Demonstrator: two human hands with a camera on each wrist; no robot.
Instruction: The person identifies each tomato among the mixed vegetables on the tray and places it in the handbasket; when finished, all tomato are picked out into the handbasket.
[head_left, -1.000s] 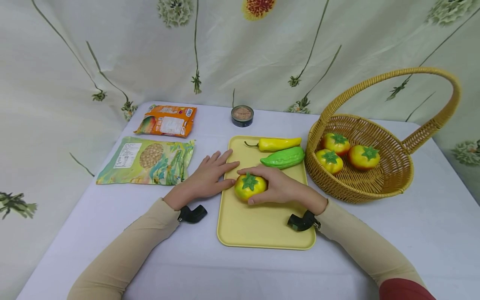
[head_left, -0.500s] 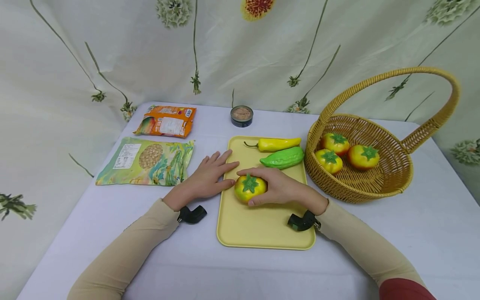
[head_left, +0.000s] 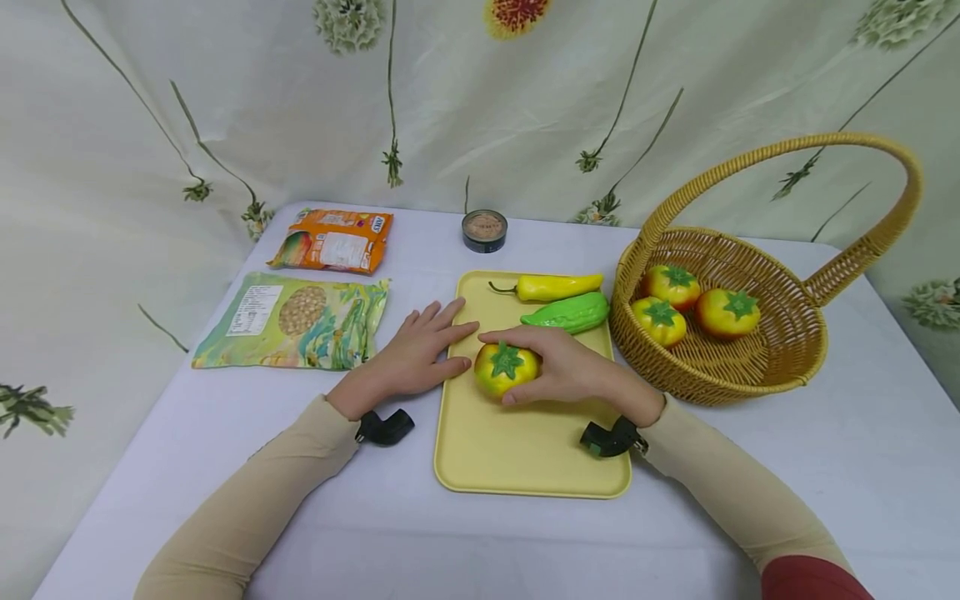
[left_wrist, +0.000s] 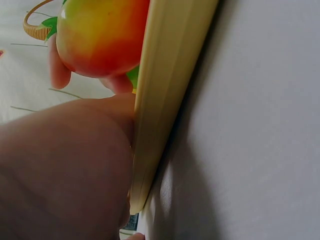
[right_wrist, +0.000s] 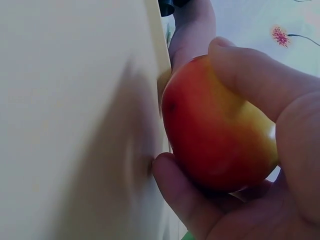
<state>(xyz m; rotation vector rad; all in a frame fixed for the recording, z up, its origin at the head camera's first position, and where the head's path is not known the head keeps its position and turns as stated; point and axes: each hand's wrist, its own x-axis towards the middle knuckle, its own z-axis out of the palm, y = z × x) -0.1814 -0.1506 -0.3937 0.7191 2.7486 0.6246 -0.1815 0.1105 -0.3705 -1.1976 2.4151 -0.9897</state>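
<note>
My right hand point(head_left: 562, 362) grips a yellow-red tomato point(head_left: 493, 381) with a green star-shaped top, thumb on the near side and fingers round the far side. In the right wrist view the tomato's red underside point(right_wrist: 210, 132) shows close over the yellow tray point(right_wrist: 60, 100), which bears a shadow. My left hand point(head_left: 420, 352) lies flat with fingers spread at the left rim of the tray point(head_left: 525, 467), holding nothing. The left wrist view has the tray's rim point(left_wrist: 165, 75) beside that hand, the tomato beyond. A yellow pepper point(head_left: 558, 287) and a green bumpy vegetable point(head_left: 568, 313) lie at the tray's far end.
To the right stands a wicker basket point(head_left: 757, 367) with a tall arched handle and three similar tomatoes point(head_left: 726, 315) inside. On the left lie a green bag point(head_left: 300, 325) and an orange packet point(head_left: 337, 242). A small round can point(head_left: 484, 232) stands at the back.
My right hand and the tomato in its grip have shifted slightly right and up in the head view. The left hand stays where it was.
</note>
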